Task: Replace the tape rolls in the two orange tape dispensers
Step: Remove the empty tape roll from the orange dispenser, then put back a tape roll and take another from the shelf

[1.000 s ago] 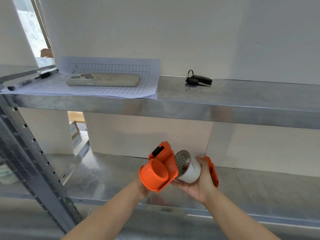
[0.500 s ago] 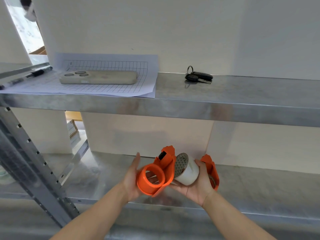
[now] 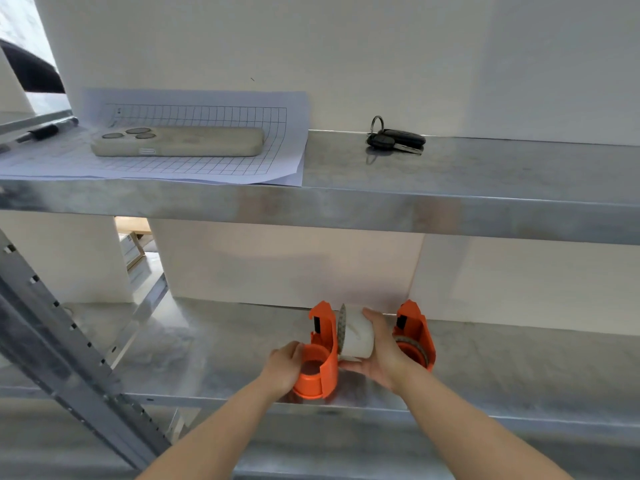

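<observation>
Two orange tape dispensers stand on the lower metal shelf (image 3: 207, 344). The nearer dispenser (image 3: 320, 358) has an empty orange hub facing up and rests near the shelf's front edge; my left hand (image 3: 285, 365) grips its left side. My right hand (image 3: 379, 351) holds a white tape roll (image 3: 356, 336) just right of that dispenser, its patterned end facing left. The second orange dispenser (image 3: 414, 332) stands behind my right hand, with a nearly spent roll on its hub, partly hidden.
The upper shelf (image 3: 450, 202) juts out overhead, carrying a phone (image 3: 176, 142) on a gridded paper sheet (image 3: 207, 161), a marker pen (image 3: 41, 133) and car keys (image 3: 396, 140). A perforated steel upright (image 3: 69, 341) slants at the left. A white wall backs both shelves.
The nearer dispenser has gone down from mid-air onto the lower shelf, its hub now facing up. My right hand with the white roll followed it down and forward.
</observation>
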